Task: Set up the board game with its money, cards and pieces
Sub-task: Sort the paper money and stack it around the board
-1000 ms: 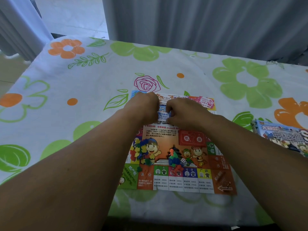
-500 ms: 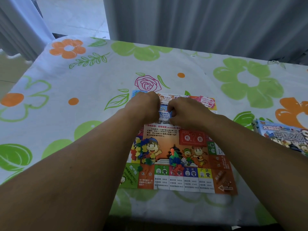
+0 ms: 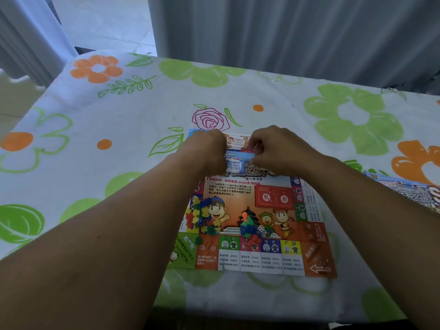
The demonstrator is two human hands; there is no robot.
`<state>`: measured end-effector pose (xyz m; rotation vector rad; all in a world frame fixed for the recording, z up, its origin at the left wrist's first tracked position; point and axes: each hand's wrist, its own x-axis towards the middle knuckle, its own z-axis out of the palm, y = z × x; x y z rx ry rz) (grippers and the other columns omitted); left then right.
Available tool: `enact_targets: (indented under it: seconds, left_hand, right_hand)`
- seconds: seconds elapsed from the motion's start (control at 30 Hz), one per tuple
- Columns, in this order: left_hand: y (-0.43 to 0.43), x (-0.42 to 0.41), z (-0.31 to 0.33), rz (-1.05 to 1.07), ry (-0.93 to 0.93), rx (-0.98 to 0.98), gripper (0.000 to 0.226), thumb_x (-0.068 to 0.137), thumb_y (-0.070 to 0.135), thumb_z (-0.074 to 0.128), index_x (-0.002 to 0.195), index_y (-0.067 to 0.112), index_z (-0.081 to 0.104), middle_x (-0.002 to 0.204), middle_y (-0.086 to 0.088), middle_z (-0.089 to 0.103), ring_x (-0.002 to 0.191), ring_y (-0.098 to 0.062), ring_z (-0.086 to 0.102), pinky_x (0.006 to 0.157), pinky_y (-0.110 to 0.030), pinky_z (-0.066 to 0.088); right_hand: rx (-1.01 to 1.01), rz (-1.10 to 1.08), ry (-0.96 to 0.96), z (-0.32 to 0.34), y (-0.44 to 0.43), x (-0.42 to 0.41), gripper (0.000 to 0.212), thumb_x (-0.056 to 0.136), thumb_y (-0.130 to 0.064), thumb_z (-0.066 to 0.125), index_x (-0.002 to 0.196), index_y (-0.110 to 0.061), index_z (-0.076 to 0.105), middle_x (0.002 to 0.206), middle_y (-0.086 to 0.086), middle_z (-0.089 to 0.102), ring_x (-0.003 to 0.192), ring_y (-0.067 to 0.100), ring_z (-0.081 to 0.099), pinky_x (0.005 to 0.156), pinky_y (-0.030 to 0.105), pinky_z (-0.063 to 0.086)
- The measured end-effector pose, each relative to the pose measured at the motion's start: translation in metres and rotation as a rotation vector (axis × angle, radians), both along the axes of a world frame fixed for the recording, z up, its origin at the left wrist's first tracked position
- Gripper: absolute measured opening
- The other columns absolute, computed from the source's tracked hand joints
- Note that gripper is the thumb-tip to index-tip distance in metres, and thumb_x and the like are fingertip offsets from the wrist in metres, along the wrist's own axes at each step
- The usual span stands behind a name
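Note:
A colourful paper game board [image 3: 271,236] lies flat on the flowered tablecloth. At its far edge my left hand [image 3: 206,151] and my right hand [image 3: 277,150] are both closed on a sheet of play money [image 3: 237,160], blue notes nearest me and orange ones [image 3: 235,141] behind. A heap of small plastic pieces [image 3: 200,217] in red, yellow, blue and green sits on the board's left. A second small cluster of pieces with a white die [image 3: 260,228] lies at the board's middle.
The game box [image 3: 404,191] lies at the right edge of the table [image 3: 119,120]. Grey curtains hang behind the far table edge. The near table edge runs just below the board.
My right hand has lifted slightly and moved up, and the blue notes now show more between my two hands. The view has tilted a little.

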<state>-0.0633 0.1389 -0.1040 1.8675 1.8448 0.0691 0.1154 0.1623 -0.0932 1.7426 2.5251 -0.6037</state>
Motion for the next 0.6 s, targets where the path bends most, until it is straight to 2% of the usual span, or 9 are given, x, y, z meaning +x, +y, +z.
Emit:
enact_targets:
  seconds: [0.1, 0.2, 0.33, 0.4, 0.5, 0.6]
  left_hand:
    - [0.001, 0.004, 0.004, -0.010, -0.008, 0.049, 0.041, 0.080, 0.025, 0.078, 0.118, 0.019, 0.065, 0.111, -0.004, 0.068, 0.091, -0.021, 0.061, 0.073, -0.035, 0.058]
    - [0.004, 0.016, 0.007, -0.054, -0.045, 0.104, 0.035, 0.078, 0.020, 0.077, 0.113, 0.020, 0.069, 0.109, -0.003, 0.067, 0.099, -0.023, 0.059, 0.082, -0.041, 0.058]
    - [0.007, 0.038, 0.008, -0.135, -0.095, 0.128, 0.034, 0.076, 0.017, 0.077, 0.109, 0.023, 0.068, 0.112, -0.002, 0.067, 0.105, -0.021, 0.058, 0.088, -0.041, 0.056]
    - [0.006, 0.048, 0.006, -0.175, -0.069, 0.139, 0.038, 0.077, 0.018, 0.077, 0.114, 0.023, 0.067, 0.115, -0.002, 0.065, 0.105, -0.021, 0.056, 0.087, -0.039, 0.054]
    - [0.006, 0.061, 0.000, -0.234, -0.008, 0.174, 0.046, 0.079, 0.021, 0.076, 0.123, 0.024, 0.063, 0.119, -0.004, 0.063, 0.115, -0.025, 0.052, 0.091, -0.042, 0.049]
    - [0.008, 0.067, -0.004, -0.259, 0.037, 0.188, 0.046, 0.082, 0.021, 0.075, 0.125, 0.023, 0.062, 0.123, -0.005, 0.063, 0.117, -0.026, 0.053, 0.084, -0.037, 0.044]
  right_hand:
    - [-0.001, -0.049, -0.012, 0.003, 0.002, 0.017, 0.028, 0.083, -0.015, 0.068, 0.109, -0.024, 0.066, 0.106, -0.003, 0.064, 0.093, 0.020, 0.061, 0.078, 0.038, 0.052]
    - [-0.018, -0.069, -0.030, 0.006, 0.001, 0.032, 0.024, 0.084, -0.014, 0.069, 0.103, -0.027, 0.063, 0.107, -0.004, 0.064, 0.093, 0.019, 0.061, 0.079, 0.041, 0.054]
    - [-0.052, -0.062, -0.078, 0.008, -0.003, 0.048, 0.029, 0.081, -0.025, 0.076, 0.107, -0.027, 0.062, 0.110, -0.004, 0.061, 0.094, 0.018, 0.060, 0.079, 0.040, 0.054]
    - [-0.065, -0.048, -0.107, 0.008, -0.005, 0.051, 0.034, 0.080, -0.032, 0.077, 0.111, -0.027, 0.062, 0.111, -0.004, 0.061, 0.095, 0.018, 0.061, 0.081, 0.041, 0.055]
    - [-0.075, -0.042, -0.115, 0.003, -0.009, 0.055, 0.038, 0.079, -0.032, 0.077, 0.113, -0.026, 0.061, 0.112, -0.001, 0.061, 0.095, 0.020, 0.060, 0.083, 0.042, 0.054]
    - [-0.059, -0.035, -0.092, -0.003, -0.009, 0.056, 0.039, 0.078, -0.035, 0.078, 0.111, -0.026, 0.060, 0.111, 0.000, 0.062, 0.094, 0.022, 0.059, 0.082, 0.042, 0.053]
